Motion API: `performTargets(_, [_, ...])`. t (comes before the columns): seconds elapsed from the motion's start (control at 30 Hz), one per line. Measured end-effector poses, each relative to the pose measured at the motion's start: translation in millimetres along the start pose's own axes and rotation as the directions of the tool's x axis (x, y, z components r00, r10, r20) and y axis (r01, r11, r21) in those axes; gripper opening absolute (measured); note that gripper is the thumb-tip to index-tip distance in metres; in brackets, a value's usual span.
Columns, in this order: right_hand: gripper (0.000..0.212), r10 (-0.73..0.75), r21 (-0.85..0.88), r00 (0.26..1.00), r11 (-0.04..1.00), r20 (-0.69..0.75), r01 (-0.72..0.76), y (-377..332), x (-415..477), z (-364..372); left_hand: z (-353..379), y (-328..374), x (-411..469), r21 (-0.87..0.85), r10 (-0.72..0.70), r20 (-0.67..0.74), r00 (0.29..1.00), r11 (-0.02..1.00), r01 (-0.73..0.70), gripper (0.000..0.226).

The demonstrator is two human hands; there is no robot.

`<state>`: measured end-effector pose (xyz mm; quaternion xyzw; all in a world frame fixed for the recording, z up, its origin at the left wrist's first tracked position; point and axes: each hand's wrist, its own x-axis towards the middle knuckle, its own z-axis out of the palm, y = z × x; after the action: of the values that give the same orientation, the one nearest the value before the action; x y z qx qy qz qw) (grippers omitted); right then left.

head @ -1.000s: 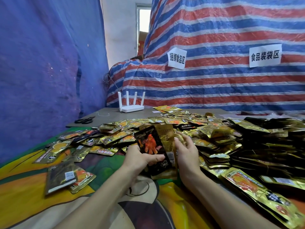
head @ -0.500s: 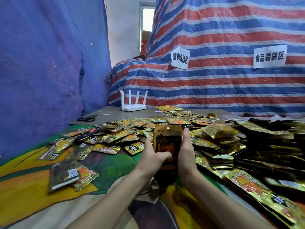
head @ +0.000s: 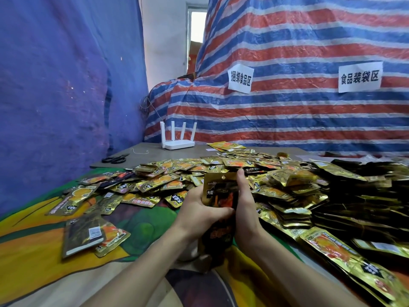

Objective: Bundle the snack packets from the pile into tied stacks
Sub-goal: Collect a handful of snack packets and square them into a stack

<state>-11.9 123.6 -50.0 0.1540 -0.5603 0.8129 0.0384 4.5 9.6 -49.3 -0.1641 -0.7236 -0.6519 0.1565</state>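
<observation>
Just in front of the camera, left hand (head: 198, 210) and right hand (head: 246, 207) sit close together, both clamped on an upright packet stack (head: 221, 193): left thumb across its front, right thumb straight up its right edge. Stack is over the printed cloth (head: 33, 269). Two loose packets (head: 88, 233) lie left on the cloth. Beyond, gold packet pile (head: 221, 167) spreads wide, darker packets (head: 365, 196) heaped right. Farther back on the bench (head: 155, 154): scissors (head: 115, 159), white router (head: 178, 144). Striped tarp (head: 287, 120) with paper signs (head: 358, 77) behind
</observation>
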Motion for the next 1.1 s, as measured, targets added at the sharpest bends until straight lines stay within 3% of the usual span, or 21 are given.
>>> performTargets(0.1, [0.062,0.009,-0.042,0.999,0.999,0.052,-0.006,2.8,0.3,2.0,3.4,1.9,-4.3,-0.06,0.006,0.031,0.999,0.998,-0.005,0.012])
performTargets(0.2, [0.057,0.012,-0.027,0.998,1.0,0.065,-0.01,2.6,1.5,0.9,9.0,0.9,-4.3,-0.09,-0.019,0.0,1.0,0.996,0.019,0.018])
performTargets(0.27, [0.054,-0.023,-0.026,0.997,0.999,0.068,0.025,0.3,2.6,2.6,9.5,-1.0,-0.6,-0.164,-0.093,-0.097,0.991,0.984,0.076,0.016])
performTargets(0.33, [0.054,-0.031,-0.063,0.999,0.997,0.032,0.033,3.0,4.8,4.0,7.2,-5.2,2.0,-0.205,-0.145,-0.166,0.975,0.973,0.11,0.029])
performTargets(0.43, [0.049,0.025,-0.157,1.0,0.987,-0.014,-0.027,14.5,2.9,8.4,3.5,-6.5,-0.7,-0.133,-0.132,-0.168,0.977,0.985,0.11,0.049])
performTargets(0.6, [0.051,0.211,0.024,0.976,0.977,-0.05,-0.21,21.6,-1.1,17.4,-5.1,-4.6,-7.2,-0.377,-0.317,0.01,0.948,0.877,0.298,0.053])
performTargets(0.7, [0.05,0.295,0.049,0.954,0.955,-0.06,-0.292,13.0,-2.1,18.2,-9.5,-4.1,-8.3,-0.413,-0.429,0.08,0.9,0.807,0.422,0.034])
performTargets(0.77, [0.035,0.313,-0.061,0.947,0.946,-0.076,-0.317,5.3,-6.8,18.1,-5.7,-3.1,-6.9,-0.396,-0.461,-0.007,0.887,0.816,0.421,0.024])
performTargets(0.83, [0.011,0.214,-0.315,0.967,0.917,-0.135,-0.247,-4.0,-14.1,12.3,1.9,-0.7,-3.2,-0.394,-0.438,-0.063,0.897,0.836,0.381,0.028])
performTargets(0.9, [0.02,0.094,-0.502,0.986,0.852,-0.134,-0.149,-16.2,-24.0,-0.8,10.3,-2.4,-2.0,-0.351,-0.381,-0.09,0.92,0.877,0.329,0.034])
performTargets(1.0, [0.023,-0.016,-0.651,0.994,0.757,-0.107,-0.058,-40.7,-42.6,-27.9,17.7,0.3,-9.3,-0.232,-0.248,-0.023,0.969,0.944,0.236,0.03])
performTargets(1.1, [0.017,-0.081,-0.777,0.993,0.629,-0.09,-0.02,-68.1,-60.3,-64.9,32.5,-0.6,-5.3,-0.218,-0.323,0.123,0.939,0.914,0.343,0.046])
